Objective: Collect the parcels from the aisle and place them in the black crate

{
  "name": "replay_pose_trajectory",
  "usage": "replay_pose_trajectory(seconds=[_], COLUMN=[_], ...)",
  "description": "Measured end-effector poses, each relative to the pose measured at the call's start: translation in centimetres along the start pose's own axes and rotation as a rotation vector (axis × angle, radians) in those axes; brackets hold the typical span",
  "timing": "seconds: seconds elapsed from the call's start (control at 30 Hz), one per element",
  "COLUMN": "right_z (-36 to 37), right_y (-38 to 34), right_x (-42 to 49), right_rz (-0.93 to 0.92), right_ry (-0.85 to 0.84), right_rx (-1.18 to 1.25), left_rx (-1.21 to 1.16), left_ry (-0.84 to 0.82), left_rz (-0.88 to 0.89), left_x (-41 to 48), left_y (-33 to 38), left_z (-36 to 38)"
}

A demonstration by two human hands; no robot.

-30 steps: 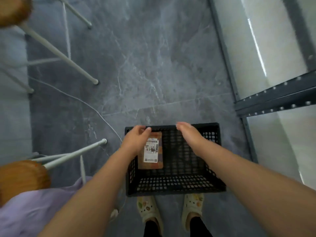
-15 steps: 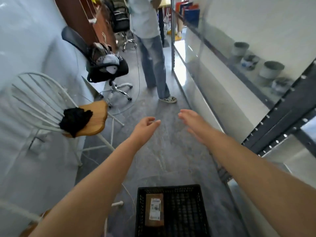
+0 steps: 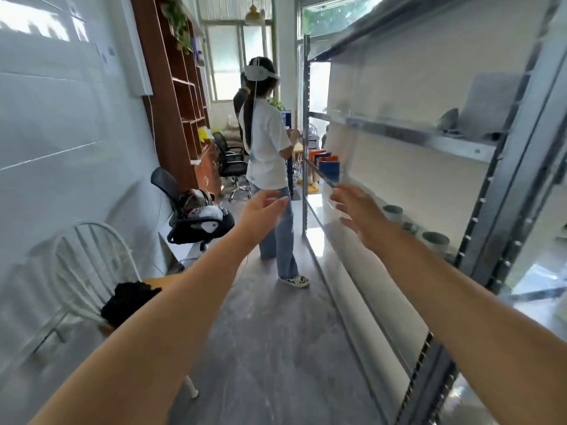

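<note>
Aisle scene, read from left to right. At far left I see a pale wall (image 3: 61,133), and before it a white spindle-back chair (image 3: 89,259) with a wooden seat; a black bundle (image 3: 129,299) lies on that seat. Beyond the chair stands a black office chair (image 3: 190,219) loaded with bags, and behind it a tall brown bookcase (image 3: 175,102) rises against the wall. The floor (image 3: 270,348) is grey, marbled tile, running as a narrow aisle toward bright windows (image 3: 227,56) at the far end.

My left hand (image 3: 260,210) is held out at mid-height over the aisle, fingers loosely spread and slightly curled, holding nothing. Just beyond it a second person (image 3: 267,154) stands in the aisle in a white shirt and blue jeans, wearing a white headset.

My right hand (image 3: 359,207) is likewise extended, palm turned inward, fingers spread, holding nothing; the two hands are apart, touching neither each other nor any object.

At right, a grey metal shelving rack (image 3: 506,185) lines the aisle. Several grey round containers (image 3: 435,240) sit on a lower shelf near my right forearm, and coloured boxes (image 3: 328,164) stand at the far end of the rack.

No parcel and no black crate appear in this view, so I cannot tell their position.
</note>
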State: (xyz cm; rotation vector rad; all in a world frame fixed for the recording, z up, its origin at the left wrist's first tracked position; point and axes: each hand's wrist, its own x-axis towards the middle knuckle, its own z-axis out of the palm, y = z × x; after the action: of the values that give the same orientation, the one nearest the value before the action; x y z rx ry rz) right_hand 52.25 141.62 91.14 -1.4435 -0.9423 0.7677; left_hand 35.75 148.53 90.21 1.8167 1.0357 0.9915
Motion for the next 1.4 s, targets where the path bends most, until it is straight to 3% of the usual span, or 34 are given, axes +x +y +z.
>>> replay_pose_trajectory(seconds=[0.17,0.37,0.73,1.03,1.27,1.4], right_z=[0.9,0.7,-6.6,-15.4,-21.2,-22.7], right_y=[-4.2,-6.6,0.0,0.4,-2.4,-3.5], right_x=[0.2,-0.2,-9.0,-28.3,-45.6,-57.2], right_rz=[-0.080,-0.270,-0.211,-0.178,-0.250,-0.239], right_ry=[0.040,0.173,0.654,1.036,1.251,1.366], right_rx=[0.098,-0.188,-0.267,-0.278,-0.268,-0.309], left_rx=[0.002,-0.050,-0.373,-0.496,-0.574,-0.646], left_ry=[-0.046,-0.120,-0.436,-0.867,-1.032,-1.166], left_rz=[0.118,0.198,0.215,0.364,0.562,0.571], left_x=[1.5,3.8,2.7,-11.3,-26.2,-37.5], left_y=[2.8,4.3,3.7,10.2,19.2,23.3], left_z=[-2.3,-3.8,5.3,17.0,22.0,24.4])
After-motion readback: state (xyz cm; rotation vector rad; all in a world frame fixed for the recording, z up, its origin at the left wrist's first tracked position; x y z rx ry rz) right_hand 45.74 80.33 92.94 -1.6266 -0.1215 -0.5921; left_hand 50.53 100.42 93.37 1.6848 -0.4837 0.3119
